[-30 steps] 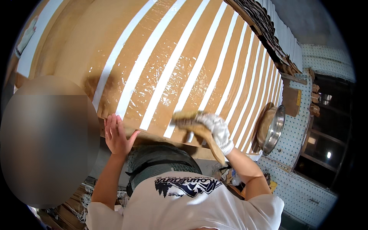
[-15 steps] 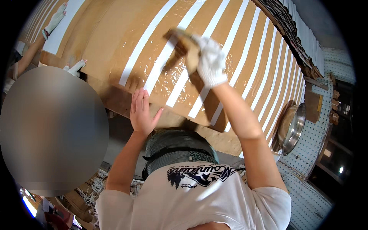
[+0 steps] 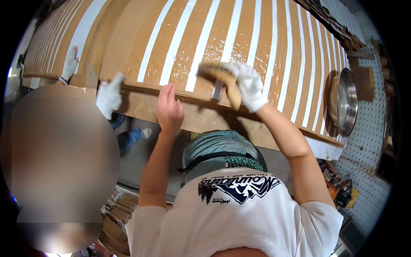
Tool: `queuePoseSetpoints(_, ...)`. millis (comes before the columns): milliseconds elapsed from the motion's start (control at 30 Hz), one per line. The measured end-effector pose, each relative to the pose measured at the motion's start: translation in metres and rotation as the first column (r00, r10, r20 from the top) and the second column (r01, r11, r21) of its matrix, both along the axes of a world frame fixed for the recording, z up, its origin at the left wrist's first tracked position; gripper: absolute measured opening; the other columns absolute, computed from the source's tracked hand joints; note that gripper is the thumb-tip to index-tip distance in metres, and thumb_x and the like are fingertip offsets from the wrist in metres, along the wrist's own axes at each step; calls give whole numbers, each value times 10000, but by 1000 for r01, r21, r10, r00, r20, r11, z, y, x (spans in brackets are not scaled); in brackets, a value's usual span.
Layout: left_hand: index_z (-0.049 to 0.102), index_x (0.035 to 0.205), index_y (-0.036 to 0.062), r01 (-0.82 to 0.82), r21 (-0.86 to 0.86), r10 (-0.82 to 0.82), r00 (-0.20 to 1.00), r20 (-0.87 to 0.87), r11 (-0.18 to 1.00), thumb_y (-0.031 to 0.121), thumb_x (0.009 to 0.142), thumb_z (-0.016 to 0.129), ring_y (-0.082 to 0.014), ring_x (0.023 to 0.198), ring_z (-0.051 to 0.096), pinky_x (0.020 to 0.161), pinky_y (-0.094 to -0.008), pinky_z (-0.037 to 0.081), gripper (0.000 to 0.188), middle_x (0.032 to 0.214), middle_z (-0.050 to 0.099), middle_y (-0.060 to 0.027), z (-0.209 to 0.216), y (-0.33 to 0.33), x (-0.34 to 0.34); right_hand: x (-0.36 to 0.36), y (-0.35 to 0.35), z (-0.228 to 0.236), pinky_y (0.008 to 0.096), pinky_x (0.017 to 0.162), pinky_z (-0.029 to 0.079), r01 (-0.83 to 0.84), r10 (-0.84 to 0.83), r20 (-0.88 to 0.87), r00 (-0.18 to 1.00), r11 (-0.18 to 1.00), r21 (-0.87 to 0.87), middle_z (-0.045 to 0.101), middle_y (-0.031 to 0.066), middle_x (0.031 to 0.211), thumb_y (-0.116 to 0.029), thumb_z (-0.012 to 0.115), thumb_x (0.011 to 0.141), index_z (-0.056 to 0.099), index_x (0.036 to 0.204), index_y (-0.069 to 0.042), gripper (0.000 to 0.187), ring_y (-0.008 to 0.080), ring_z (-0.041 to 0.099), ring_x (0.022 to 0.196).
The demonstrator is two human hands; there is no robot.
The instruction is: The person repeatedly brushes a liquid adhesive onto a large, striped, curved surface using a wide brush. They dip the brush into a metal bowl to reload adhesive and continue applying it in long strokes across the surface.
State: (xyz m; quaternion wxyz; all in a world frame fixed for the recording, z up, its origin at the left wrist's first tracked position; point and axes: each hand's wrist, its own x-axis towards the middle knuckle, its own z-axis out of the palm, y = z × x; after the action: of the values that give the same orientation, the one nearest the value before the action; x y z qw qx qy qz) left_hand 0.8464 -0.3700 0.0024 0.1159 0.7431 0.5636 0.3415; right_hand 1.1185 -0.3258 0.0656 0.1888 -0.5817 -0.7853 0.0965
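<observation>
My right hand, in a white knit glove, is closed on a wide brush with a pale wooden handle. The brush is over brown cardboard sheets laid out in overlapping strips, with white bands between them. Wet, shiny streaks cover the cardboard around the brush. My bare left hand rests at the near edge of the sheets, its fingers stretched out and close together, with nothing in them. Whether the bristles touch the cardboard is hard to tell.
At the right end of the sheets sits a metal bowl. A co-worker stands at my left; their gloved hands are by the neighbouring sheets. A wooden board edge runs along the near side. Bundled cardboard lies at lower left.
My right hand has brought the brush nearer to the sheets' front edge. The co-worker's hands have shifted along the edge at left. My view has turned a little.
</observation>
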Motion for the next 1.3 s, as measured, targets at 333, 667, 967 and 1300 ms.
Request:
queuePoseSetpoints(333, 492, 1356, -18, 83, -87, -95, 986, -140, 993, 55, 822, 607, -407, 1354, 398, 1124, -471, 336, 551, 1408, 467, -223, -2, -28, 42, 76, -70, 1, 357, 847, 557, 59, -243, -663, 708, 956, -287, 666, 133, 1054, -121, 525, 907, 649, 1027, -69, 180, 289, 665, 924)
queuePoseSetpoints(667, 572, 1295, 30, 252, -75, -250, 968, 35, 965, 117, 912, 638, -308, 1196, 523, 1027, -398, 415, 397, 1305, 521, -162, 33, -103, 169, 209, -232, 38, 388, 898, 529, 359, -662, -154, 734, 570, -739, 689, 238, 1042, -356, 553, 956, 652, 1101, 47, 439, 345, 680, 962)
queuePoseSetpoints(967, 565, 1294, 6, 683, -317, -504, 712, 489, 658, 196, 936, 679, -228, 1190, 536, 998, -366, 471, 421, 1218, 555, -131, 33, -195, 409, 323, -504, -30, 404, 919, 564, 361, -32, -522, -852, 685, -633, 667, 123, 1163, -185, 509, 1017, 548, 1274, -27, 304, 242, 670, 1024)
queuePoseSetpoints(1300, 488, 1244, -30, 813, -552, 130, 536, 834, 188, 531, 925, 607, -261, 989, 640, 889, -405, 527, 656, 1043, 614, -82, 55, -111, 621, 382, -648, -49, 509, 984, 520, 599, 251, -579, -776, 582, -551, 578, 125, 1292, -426, 516, 1003, 423, 1418, -116, 527, 301, 607, 1135)
